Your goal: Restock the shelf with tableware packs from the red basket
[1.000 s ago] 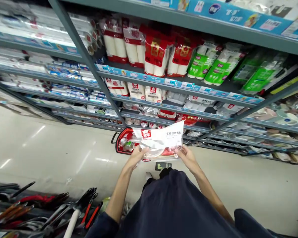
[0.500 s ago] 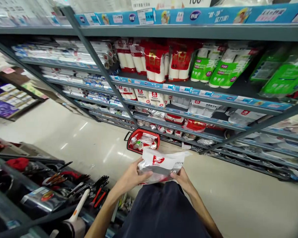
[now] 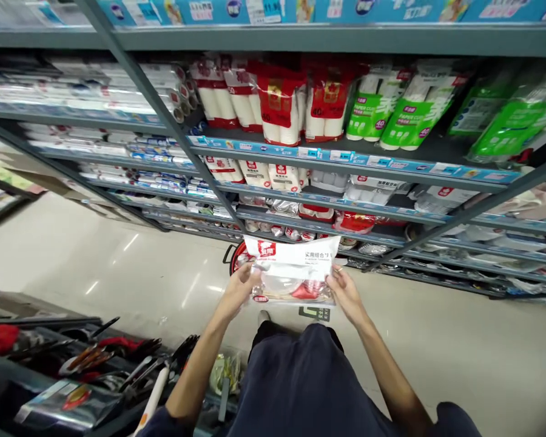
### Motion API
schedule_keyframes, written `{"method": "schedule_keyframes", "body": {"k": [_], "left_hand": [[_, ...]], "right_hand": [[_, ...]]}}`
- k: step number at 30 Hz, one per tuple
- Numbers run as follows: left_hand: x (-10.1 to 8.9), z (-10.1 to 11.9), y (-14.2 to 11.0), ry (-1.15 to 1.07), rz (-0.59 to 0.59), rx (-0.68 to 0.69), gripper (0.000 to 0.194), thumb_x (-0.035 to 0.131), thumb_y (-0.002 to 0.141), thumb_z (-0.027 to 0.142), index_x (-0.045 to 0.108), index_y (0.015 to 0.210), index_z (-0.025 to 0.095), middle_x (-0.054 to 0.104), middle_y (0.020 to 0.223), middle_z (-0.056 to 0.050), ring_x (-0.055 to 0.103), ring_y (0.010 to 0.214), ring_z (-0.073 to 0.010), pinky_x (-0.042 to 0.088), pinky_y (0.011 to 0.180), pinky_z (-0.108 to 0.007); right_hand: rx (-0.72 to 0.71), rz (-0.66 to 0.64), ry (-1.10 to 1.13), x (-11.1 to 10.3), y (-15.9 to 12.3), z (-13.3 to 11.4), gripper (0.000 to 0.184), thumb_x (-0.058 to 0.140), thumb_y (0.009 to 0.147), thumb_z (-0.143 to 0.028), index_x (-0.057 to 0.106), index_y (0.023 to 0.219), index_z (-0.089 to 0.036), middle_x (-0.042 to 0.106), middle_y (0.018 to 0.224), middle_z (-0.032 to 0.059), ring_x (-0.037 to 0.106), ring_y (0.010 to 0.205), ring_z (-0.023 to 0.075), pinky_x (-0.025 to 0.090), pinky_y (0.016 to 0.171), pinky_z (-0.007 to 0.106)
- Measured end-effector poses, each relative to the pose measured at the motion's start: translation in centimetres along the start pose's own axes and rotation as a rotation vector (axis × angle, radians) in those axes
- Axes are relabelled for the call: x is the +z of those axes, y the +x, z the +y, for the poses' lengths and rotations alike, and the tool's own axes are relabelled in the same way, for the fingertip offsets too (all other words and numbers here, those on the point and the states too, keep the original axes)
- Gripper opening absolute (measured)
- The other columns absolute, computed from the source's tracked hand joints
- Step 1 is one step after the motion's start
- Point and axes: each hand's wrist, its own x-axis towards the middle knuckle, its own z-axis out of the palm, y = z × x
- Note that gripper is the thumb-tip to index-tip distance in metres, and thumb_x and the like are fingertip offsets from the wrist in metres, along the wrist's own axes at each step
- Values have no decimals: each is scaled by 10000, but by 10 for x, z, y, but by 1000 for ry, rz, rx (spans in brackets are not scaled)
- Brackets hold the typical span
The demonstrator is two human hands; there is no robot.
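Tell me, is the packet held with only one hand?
No, both the left hand and the right hand grip the clear tableware packet, one at each side edge.

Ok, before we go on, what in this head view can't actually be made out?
- Red basket on the floor: mostly hidden behind the packet held by the left hand and right hand.
- Packet's small print: too small to read.
- Packet's contents: blurred behind shiny plastic.
- Price tags on the shelf edge: too small.
- Top shelf strip: cut off by the upper edge.
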Motion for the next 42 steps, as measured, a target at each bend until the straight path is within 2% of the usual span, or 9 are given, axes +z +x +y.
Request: {"method": "schedule_keyframes", "body": {"k": [6,11,17,22,27,32,34,38,42], "left_hand": [[-82,16,45,-175,-56,117,612,880,772,645,662,1090,170,768,985,-41,697,846,-154,534,800,-241],[-141,4,80,-136,-24,139,642,845,790,667,680,1153,164,775,1174,-96,717,1047,-198,523,943,-271],[-173,-28,123,-215,-37,16,743,907,742,604,589,1264,183,773,1064,-68,713,934,-165,528,872,-270],[-177,-51,170,-86,-3,-64,752,921,661,620,683,1179,129,783,1058,-123,727,951,-221,552,902,-340],[-184,-88,255,59,148,-46,486,896,673,472,774,1011,145,789,1053,-151,731,1023,-310,557,987,-448],[-199,-124,386,188,266,86,412,765,819,340,761,1151,96,776,1040,-165,722,982,-306,549,1019,-500],[-206,-129,444,228,315,173,391,719,884,315,733,1206,94,766,1121,-177,714,1034,-290,535,1058,-498],[-222,-131,552,329,345,412,377,681,980,274,653,1307,90,728,1266,-185,693,1164,-263,512,1113,-472],[-238,-133,619,536,327,596,592,725,939,115,510,1488,60,613,1487,-190,551,1420,-285,400,1250,-475]], "right_hand": [[-72,121,-62,93,33,-16,637,928,739,-616,675,1190,-243,807,1183,88,762,1059,273,617,971,404],[-48,177,-127,158,47,-3,651,920,745,-623,674,1210,-239,804,1207,96,752,1098,280,607,1008,430],[38,102,-199,171,62,39,673,911,805,-519,643,1369,-267,676,1489,96,678,1318,278,564,1124,446],[153,117,-286,155,108,86,733,917,776,-517,626,1386,-232,697,1425,128,731,1205,297,643,968,438],[214,113,-340,145,207,152,713,924,730,-519,646,1298,-190,746,1299,151,745,1148,316,659,926,477],[129,84,-393,157,346,214,742,913,737,-522,627,1325,-170,751,1288,168,733,1151,327,611,1034,566],[62,87,-410,166,404,229,754,907,756,-531,619,1357,-178,727,1346,165,721,1179,314,589,1083,559],[-154,93,-470,188,504,246,680,853,881,-529,592,1391,-164,697,1356,155,710,1187,275,633,1001,452],[-302,126,-599,215,572,256,479,753,996,-408,576,1352,-140,706,1331,161,723,1170,234,620,1022,383]]}}
